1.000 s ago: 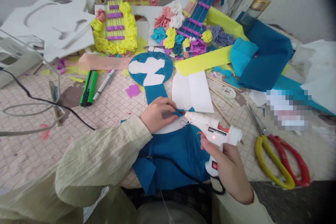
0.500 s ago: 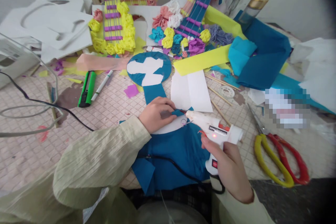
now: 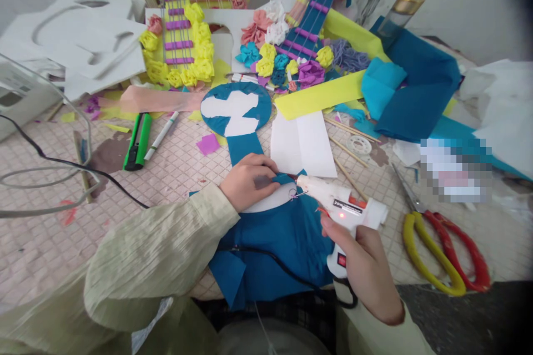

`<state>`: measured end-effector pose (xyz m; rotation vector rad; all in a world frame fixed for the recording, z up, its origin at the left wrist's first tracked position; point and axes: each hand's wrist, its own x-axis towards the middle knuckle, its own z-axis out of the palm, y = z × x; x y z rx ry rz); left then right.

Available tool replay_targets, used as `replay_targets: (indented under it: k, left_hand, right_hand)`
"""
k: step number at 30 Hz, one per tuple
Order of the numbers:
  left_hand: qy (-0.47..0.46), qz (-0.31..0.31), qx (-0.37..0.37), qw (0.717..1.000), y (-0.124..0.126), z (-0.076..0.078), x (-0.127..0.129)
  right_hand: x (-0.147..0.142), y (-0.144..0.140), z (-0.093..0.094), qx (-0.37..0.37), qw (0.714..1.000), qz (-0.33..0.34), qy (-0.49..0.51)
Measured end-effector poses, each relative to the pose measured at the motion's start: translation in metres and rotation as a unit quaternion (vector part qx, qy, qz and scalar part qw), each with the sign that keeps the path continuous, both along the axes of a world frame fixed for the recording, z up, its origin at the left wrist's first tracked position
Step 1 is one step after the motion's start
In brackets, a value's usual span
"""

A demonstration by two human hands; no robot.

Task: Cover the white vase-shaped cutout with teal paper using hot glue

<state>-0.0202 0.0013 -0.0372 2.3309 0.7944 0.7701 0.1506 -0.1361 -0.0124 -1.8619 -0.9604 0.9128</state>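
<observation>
My right hand (image 3: 370,274) is wrapped round the handle of a white hot glue gun (image 3: 328,193), whose red light glows. Its nozzle points left, at the edge of the white card shape (image 3: 272,199) covered in dark blue crepe paper (image 3: 275,233). Curled over that edge, my left hand (image 3: 250,180) presses the blue paper with thumb and fingertips close together; what lies right under the fingertips is partly hidden. A black cord (image 3: 275,258) crosses the blue paper. Beyond my left hand lies a round blue-wrapped piece (image 3: 264,102) with bare white in its middle.
Scissors (image 3: 445,255) with yellow and red handles lie at the right. A green box cutter (image 3: 137,141) and a white marker (image 3: 162,134) are at the left. Flower-decorated paper instruments (image 3: 179,25) stand at the back. Folded blue paper (image 3: 420,89) sits at the right rear.
The glue gun in my right hand has shifted very slightly to the right along the blue edge. My left hand stays in place.
</observation>
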Motion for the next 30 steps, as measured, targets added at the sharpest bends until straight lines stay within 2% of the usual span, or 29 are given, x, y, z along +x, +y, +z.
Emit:
replay_targets:
  k: [16, 23, 26, 30]
  left_hand:
    - [-0.009, 0.002, -0.007, 1.0, 0.0, 0.001, 0.0]
    - [-0.015, 0.004, -0.004, 1.0, 0.0, -0.001, -0.001]
    - [-0.017, 0.004, 0.003, 1.0, 0.0, -0.001, -0.001]
    - [-0.012, -0.011, 0.006, 1.0, -0.002, 0.0, -0.001]
  right_hand:
    - [0.001, -0.006, 0.004, -0.049, 0.999, -0.001, -0.001]
    - [0.003, -0.011, 0.009, 0.001, 0.999, 0.01, -0.037]
    - [0.005, -0.018, 0.012, 0.009, 1.0, -0.012, -0.026]
    - [0.007, -0.032, 0.009, 0.045, 0.995, -0.087, 0.034]
